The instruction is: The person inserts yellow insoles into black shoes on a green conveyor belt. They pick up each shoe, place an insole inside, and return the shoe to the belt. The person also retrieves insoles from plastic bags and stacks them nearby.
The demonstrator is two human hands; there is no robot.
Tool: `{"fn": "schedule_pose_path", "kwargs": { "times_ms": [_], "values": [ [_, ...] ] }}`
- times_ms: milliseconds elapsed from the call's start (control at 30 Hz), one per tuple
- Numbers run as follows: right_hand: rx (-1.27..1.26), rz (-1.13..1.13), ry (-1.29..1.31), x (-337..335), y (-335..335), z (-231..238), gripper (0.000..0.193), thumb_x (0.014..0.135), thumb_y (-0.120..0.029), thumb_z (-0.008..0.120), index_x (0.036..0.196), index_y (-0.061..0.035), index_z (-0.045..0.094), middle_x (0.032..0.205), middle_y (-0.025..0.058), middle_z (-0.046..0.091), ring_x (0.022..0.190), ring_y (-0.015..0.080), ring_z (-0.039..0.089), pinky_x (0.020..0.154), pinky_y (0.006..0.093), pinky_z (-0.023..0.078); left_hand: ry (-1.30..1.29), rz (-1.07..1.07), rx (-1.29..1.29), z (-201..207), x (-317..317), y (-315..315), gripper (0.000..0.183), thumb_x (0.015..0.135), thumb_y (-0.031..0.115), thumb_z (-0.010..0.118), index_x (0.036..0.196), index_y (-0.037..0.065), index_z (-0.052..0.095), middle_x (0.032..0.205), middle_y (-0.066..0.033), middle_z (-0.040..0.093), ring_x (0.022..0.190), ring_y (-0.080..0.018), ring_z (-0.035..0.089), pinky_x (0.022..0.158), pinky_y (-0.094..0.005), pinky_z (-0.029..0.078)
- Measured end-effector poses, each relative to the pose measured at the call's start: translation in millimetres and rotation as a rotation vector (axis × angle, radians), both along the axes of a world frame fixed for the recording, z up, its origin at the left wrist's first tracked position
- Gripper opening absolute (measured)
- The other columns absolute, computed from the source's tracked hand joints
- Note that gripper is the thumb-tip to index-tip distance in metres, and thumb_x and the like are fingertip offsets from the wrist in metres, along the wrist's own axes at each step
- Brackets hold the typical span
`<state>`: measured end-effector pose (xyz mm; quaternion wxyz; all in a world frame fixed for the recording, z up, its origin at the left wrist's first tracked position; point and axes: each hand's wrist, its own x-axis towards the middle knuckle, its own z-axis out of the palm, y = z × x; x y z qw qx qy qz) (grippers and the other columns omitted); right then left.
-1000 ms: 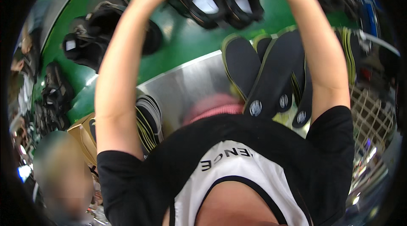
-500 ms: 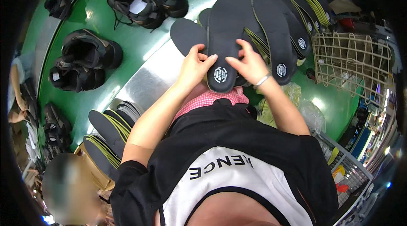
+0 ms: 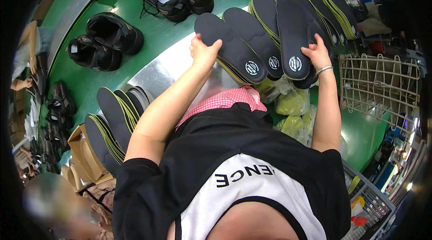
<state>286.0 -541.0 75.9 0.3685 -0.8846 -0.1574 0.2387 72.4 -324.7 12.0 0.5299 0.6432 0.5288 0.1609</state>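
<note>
Several stacks of black shoe insoles with yellow-green edges lie fanned along the bench in front of me. My left hand (image 3: 204, 53) is at the left edge of the leftmost insole stack (image 3: 231, 48), its thumb and fingers apart and the thumb at the edge. A second insole stack (image 3: 254, 33) sits just right of it. My right hand (image 3: 318, 54) has its thumb against the right edge of a black insole (image 3: 290, 33) with a round white print at its heel. Its fingers are spread, pointing over the insoles behind.
Black shoes (image 3: 114, 33) stand in pairs on the green surface (image 3: 128, 66). More insole stacks (image 3: 112, 118) and a cardboard box (image 3: 85, 156) are at lower left. A wire rack (image 3: 378, 89) stands right, with plastic bags (image 3: 292, 105) nearer. Another person's arm (image 3: 32, 51) shows far left.
My hands have moved apart from the insole between them, the right going rightward to another insole. That middle insole no longer lies across the stacks. The whole view has shifted.
</note>
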Motion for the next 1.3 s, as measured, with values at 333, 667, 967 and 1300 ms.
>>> {"fn": "schedule_pose_path", "kwargs": {
  "times_ms": [333,667,967,1300],
  "values": [
    [-0.532,0.303,-0.901,-26.1,21.4,12.9,0.05,0.068,-0.022,0.062,0.113,-0.0081,0.045,0.104,0.0127,0.05,0.096,0.0292,0.049,0.078,0.0393,0.041,-0.139,0.129,-0.316,-59.5,-3.9,8.6,0.053,0.066,0.005,0.065,0.109,0.007,0.033,0.081,-0.0083,0.047,0.061,-0.016,0.049,0.046,-0.0283,0.039],
    [-0.458,0.635,-0.454,-132.4,111.5,-22.6,0.074,0.06,-0.046,0.065,0.118,-0.0076,0.04,0.115,0.0187,0.042,0.103,0.0323,0.045,0.083,0.0425,0.037,-0.237,0.12,-0.601,-10.0,-26.8,28.1,0.047,0.074,0.016,0.059,0.113,0.008,0.035,0.083,-0.0073,0.051,0.069,-0.0126,0.048,0.05,-0.0234,0.038],
    [-0.011,0.668,-0.982,-133.0,90.9,28.7,0.056,0.057,-0.026,0.069,0.107,-0.0103,0.049,0.11,0.0144,0.044,0.096,0.03,0.046,0.08,0.0381,0.037,0.206,-0.472,0.534,-33.8,-23.9,24.1,0.066,0.068,0.043,0.058,0.119,0.006,0.04,0.125,-0.0252,0.029,0.114,-0.0349,0.033,0.09,-0.0429,0.032],
    [0.048,0.737,-1.078,-121.9,96.2,23.4,0.053,0.056,-0.026,0.069,0.104,-0.0121,0.051,0.109,0.0153,0.045,0.092,0.0292,0.047,0.076,0.0376,0.038,0.1,-0.283,0.338,-26.9,-27.3,8.0,0.041,0.072,0.031,0.056,0.105,0.007,0.052,0.118,-0.0178,0.039,0.107,-0.033,0.038,0.087,-0.0425,0.034]
  ]
}}
